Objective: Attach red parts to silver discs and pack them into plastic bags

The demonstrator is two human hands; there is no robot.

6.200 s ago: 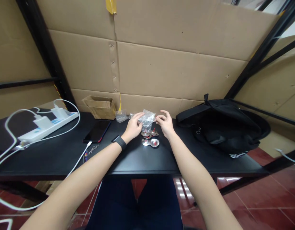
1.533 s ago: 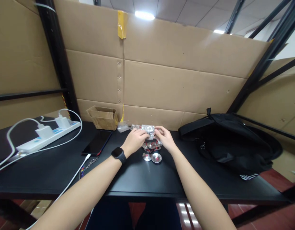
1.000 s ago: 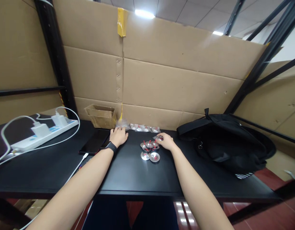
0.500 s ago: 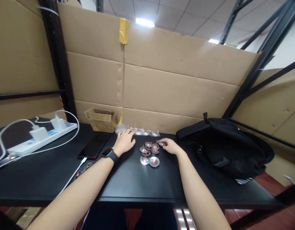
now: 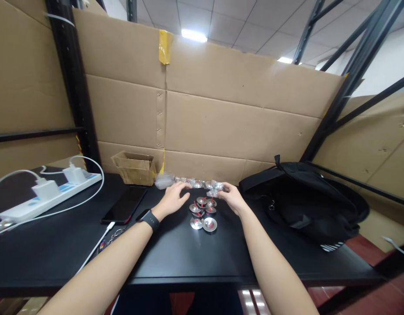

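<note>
My right hand [image 5: 233,199] pinches a small clear plastic bag [image 5: 214,190] with a shiny metal piece in it, at the right end of a row of bagged metal discs [image 5: 197,183] along the cardboard wall. Fingers stretched and thumb apart, my left hand [image 5: 173,200] rests beside the row's left end, next to a crumpled heap of clear plastic bags [image 5: 164,180]. Between the hands lie several loose finger cymbals [image 5: 210,225], round and silvery with red straps, some overlapping. A black smartwatch [image 5: 148,218] is on my left wrist.
A small open cardboard box [image 5: 136,171] stands at the back left. Nearby are a black phone [image 5: 123,205], a key ring [image 5: 115,236] and a white power strip [image 5: 25,210] with plugs and cables. A black backpack [image 5: 307,201] lies on the right.
My right hand has moved back toward the row, and clear plastic now shows at its fingertips. The left hand has shifted slightly, its thumb still spread. The whole view has tilted a little.
</note>
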